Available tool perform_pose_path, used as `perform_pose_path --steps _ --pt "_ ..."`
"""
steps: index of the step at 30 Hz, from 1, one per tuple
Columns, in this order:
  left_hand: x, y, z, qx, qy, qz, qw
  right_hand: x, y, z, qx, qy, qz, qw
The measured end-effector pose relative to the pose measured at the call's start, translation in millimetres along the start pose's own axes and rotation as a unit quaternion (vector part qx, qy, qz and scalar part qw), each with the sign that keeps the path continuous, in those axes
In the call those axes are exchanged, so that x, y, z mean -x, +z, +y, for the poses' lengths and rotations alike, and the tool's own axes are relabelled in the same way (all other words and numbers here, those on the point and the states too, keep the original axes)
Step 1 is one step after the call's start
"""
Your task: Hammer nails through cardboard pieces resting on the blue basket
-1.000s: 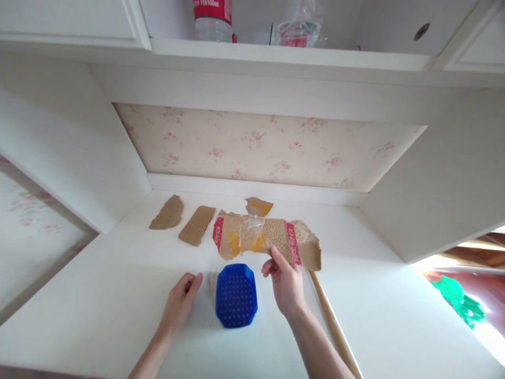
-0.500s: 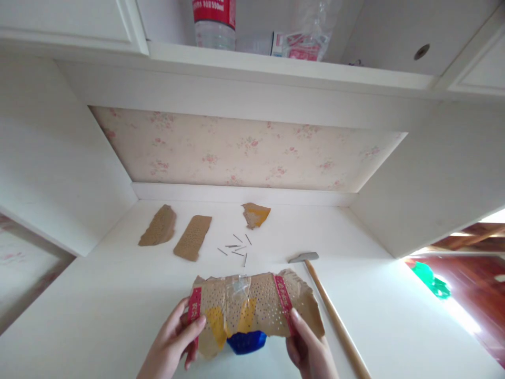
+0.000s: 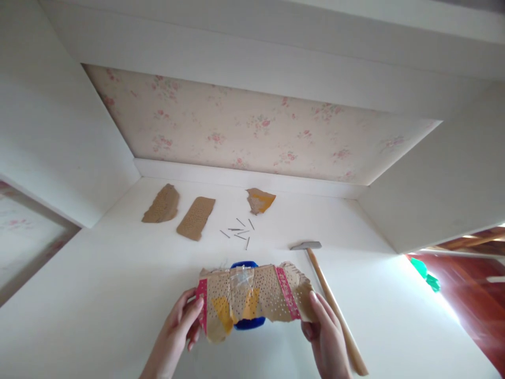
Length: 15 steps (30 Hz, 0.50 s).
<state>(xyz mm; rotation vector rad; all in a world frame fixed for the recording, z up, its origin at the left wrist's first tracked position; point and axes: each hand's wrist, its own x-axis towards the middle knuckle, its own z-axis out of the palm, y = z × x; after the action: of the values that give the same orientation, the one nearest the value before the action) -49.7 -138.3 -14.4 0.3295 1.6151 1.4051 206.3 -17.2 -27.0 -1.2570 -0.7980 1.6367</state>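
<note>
A torn piece of cardboard [image 3: 270, 295], full of small punched holes and crossed by red printed strips, yellow patches and clear tape, stretches between my hands. My left hand [image 3: 187, 318] pinches its left end, thumb on top. At the right end my right hand [image 3: 321, 321] grips it the same way. Beneath the cardboard lies a blue object [image 3: 249, 323], mostly covered, with only its upper and lower edges showing. Just right of my right hand a hammer [image 3: 333, 305] with a wooden handle rests on the white surface.
Several loose nails [image 3: 239, 231] lie beyond the cardboard. Two perforated brown cardboard pieces [image 3: 197, 218] are at the back left, and a smaller torn scrap [image 3: 260, 201] is at the back. White panels [image 3: 434, 179] enclose the sides, with a floral-papered wall [image 3: 260, 126] behind.
The view has tilted down, so the upper shelf is out of sight. My right hand has shifted outward to the cardboard's right end. The blue object's upper edge now shows too.
</note>
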Motion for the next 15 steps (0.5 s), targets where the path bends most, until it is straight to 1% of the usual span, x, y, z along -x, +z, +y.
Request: perform_pose_path --steps 4,6,7,8,10,12,13,15 --pt "-7 -18.5 -10 -0.029 0.004 0.043 0.999 1 -9 3 -0.003 -0.012 0.053 0.999" --pt "-10 -26.0 -17 -0.035 0.002 0.053 0.998 3 -13 4 -0.019 -0.003 0.07 0.997" --pt "-10 -28.2 -19 -0.042 0.0 0.05 0.998 4 -14 5 -0.025 0.004 0.067 0.997" --pt "-10 -29.0 -20 -0.053 -0.009 0.04 0.998 5 -15 6 -0.026 0.011 0.056 0.998" --pt "-6 -26.3 -17 -0.079 -0.031 -0.006 0.996 8 -15 6 -0.013 0.021 0.027 0.999" --pt "0 -19.4 -10 -0.099 -0.04 -0.064 0.992 11 -13 3 0.003 0.017 0.004 1.0" --pt "3 -15.3 -5 -0.103 -0.034 -0.083 0.991 12 -12 1 0.007 0.013 -0.001 1.0" --pt "7 -7.8 4 -0.094 -0.02 -0.092 0.991 13 -8 -4 0.004 0.007 -0.009 1.0"
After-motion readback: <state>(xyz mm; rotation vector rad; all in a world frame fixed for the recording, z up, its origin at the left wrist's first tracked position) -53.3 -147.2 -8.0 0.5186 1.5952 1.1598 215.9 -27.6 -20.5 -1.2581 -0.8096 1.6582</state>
